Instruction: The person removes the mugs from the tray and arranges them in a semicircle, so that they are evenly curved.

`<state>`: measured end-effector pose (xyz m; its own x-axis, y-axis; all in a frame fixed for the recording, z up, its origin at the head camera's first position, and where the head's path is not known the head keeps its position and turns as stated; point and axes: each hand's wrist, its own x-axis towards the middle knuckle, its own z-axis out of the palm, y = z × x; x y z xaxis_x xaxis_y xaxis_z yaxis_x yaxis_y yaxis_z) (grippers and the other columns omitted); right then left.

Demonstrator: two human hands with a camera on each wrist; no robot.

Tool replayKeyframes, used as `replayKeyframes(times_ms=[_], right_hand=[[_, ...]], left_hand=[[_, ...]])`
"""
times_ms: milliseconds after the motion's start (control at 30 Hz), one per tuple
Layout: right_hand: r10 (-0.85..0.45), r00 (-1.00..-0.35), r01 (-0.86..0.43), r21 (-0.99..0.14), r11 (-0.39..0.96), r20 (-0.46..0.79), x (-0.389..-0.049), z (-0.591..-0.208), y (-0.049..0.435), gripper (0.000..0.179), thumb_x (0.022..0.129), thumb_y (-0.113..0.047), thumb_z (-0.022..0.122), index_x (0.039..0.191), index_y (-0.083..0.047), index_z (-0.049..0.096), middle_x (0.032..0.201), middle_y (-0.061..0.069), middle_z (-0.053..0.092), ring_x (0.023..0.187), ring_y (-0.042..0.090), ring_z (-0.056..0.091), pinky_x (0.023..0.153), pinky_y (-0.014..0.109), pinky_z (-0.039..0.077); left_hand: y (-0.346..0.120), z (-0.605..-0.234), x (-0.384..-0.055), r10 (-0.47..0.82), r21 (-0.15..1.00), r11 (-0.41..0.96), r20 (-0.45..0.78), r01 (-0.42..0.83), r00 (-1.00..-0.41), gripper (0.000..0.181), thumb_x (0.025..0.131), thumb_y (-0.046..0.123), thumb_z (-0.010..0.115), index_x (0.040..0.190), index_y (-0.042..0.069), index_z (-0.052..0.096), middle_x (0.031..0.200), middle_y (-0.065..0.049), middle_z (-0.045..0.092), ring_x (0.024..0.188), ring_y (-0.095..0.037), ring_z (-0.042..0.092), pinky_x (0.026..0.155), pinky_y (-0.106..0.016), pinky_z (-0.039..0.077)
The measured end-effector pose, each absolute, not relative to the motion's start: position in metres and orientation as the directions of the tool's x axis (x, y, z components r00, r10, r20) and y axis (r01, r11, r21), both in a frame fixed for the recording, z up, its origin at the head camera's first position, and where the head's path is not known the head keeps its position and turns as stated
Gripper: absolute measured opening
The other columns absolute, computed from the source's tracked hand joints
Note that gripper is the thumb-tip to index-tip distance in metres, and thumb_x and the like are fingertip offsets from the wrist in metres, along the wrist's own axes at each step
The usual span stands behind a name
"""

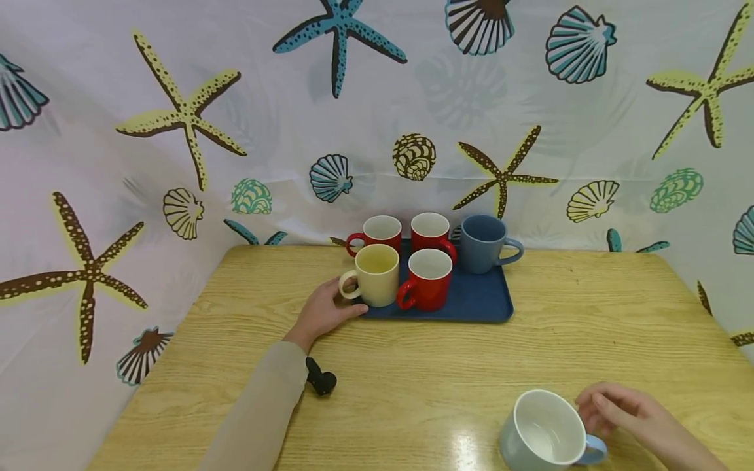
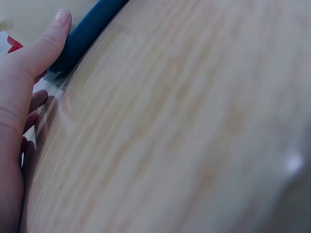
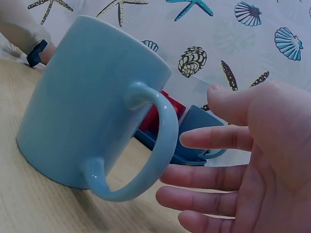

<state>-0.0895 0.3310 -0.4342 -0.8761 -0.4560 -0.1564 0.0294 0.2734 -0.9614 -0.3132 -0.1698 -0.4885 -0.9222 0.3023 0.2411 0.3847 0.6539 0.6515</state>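
Observation:
My left hand holds the front left corner of a dark blue tray. Its thumb lies along the tray's edge, close by a cream mug; some of its fingers are partly hidden. Low on the right, a pale blue mug with a white inside stands on the table, its handle towards my right hand. That hand hovers beside the handle, fingers spread and relaxed, with a gap between fingertips and mug in the right wrist view.
Three red mugs, including the front one, and a darker blue mug stand on the tray with the cream one. The wooden table meets a printed cloth behind and at the sides.

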Motion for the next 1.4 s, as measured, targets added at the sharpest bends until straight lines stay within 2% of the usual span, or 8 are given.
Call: replayKeyframes(times_ms=[333, 700, 933, 1200, 1400], right_hand=[[-0.447, -0.886, -0.017, -0.954, 0.298, -0.124, -0.103, -0.426, 0.324, 0.035, 0.103, -0.016, 0.034, 0.116, 0.012, 0.049, 0.1, 0.008, 0.065, 0.086, 0.022, 0.061, 0.071, 0.034, 0.052], [-0.46, -0.888, -0.142, -0.958, 0.25, 0.012, -0.126, -0.425, 0.321, 0.029, 0.103, -0.01, 0.032, 0.113, 0.009, 0.052, 0.1, 0.012, 0.065, 0.086, 0.025, 0.063, 0.07, 0.034, 0.052], [-0.405, -0.914, -0.1, -0.958, 0.268, -0.017, -0.14, -0.428, 0.318, 0.036, 0.103, -0.016, 0.034, 0.112, 0.014, 0.05, 0.098, 0.014, 0.065, 0.087, 0.027, 0.064, 0.071, 0.036, 0.053], [-0.352, -0.934, -0.05, -0.95, 0.309, -0.065, -0.154, -0.43, 0.313, 0.043, 0.102, -0.025, 0.038, 0.113, 0.014, 0.05, 0.098, 0.015, 0.065, 0.085, 0.026, 0.063, 0.071, 0.037, 0.053], [-0.356, -0.932, -0.033, -0.959, 0.282, -0.072, -0.162, -0.433, 0.31, 0.042, 0.102, -0.025, 0.039, 0.112, 0.014, 0.05, 0.097, 0.014, 0.065, 0.084, 0.025, 0.064, 0.07, 0.036, 0.053]], left_hand=[[-0.169, -0.488, -0.314, 0.302, 0.646, 0.661, 0.236, 0.381, -0.924, 0.067, 0.072, 0.058, 0.071, 0.125, 0.019, 0.057, 0.124, 0.001, 0.057, 0.117, -0.02, 0.049, 0.1, -0.041, 0.036], [-0.171, -0.486, -0.313, 0.294, 0.631, 0.674, 0.246, 0.383, -0.924, 0.069, 0.073, 0.058, 0.07, 0.127, 0.017, 0.056, 0.126, -0.001, 0.056, 0.118, -0.023, 0.048, 0.1, -0.043, 0.035], [-0.17, -0.483, -0.314, 0.286, 0.627, 0.682, 0.245, 0.377, -0.926, 0.066, 0.073, 0.057, 0.071, 0.125, 0.019, 0.057, 0.124, 0.001, 0.057, 0.118, -0.02, 0.049, 0.1, -0.041, 0.035], [-0.171, -0.484, -0.314, 0.283, 0.631, 0.678, 0.251, 0.378, -0.926, 0.067, 0.072, 0.058, 0.07, 0.124, 0.018, 0.059, 0.122, 0.0, 0.058, 0.116, -0.022, 0.05, 0.099, -0.042, 0.036], [-0.171, -0.49, -0.313, 0.286, 0.634, 0.673, 0.251, 0.381, -0.925, 0.068, 0.07, 0.061, 0.069, 0.122, 0.019, 0.059, 0.122, 0.001, 0.058, 0.115, -0.021, 0.051, 0.099, -0.041, 0.037]])
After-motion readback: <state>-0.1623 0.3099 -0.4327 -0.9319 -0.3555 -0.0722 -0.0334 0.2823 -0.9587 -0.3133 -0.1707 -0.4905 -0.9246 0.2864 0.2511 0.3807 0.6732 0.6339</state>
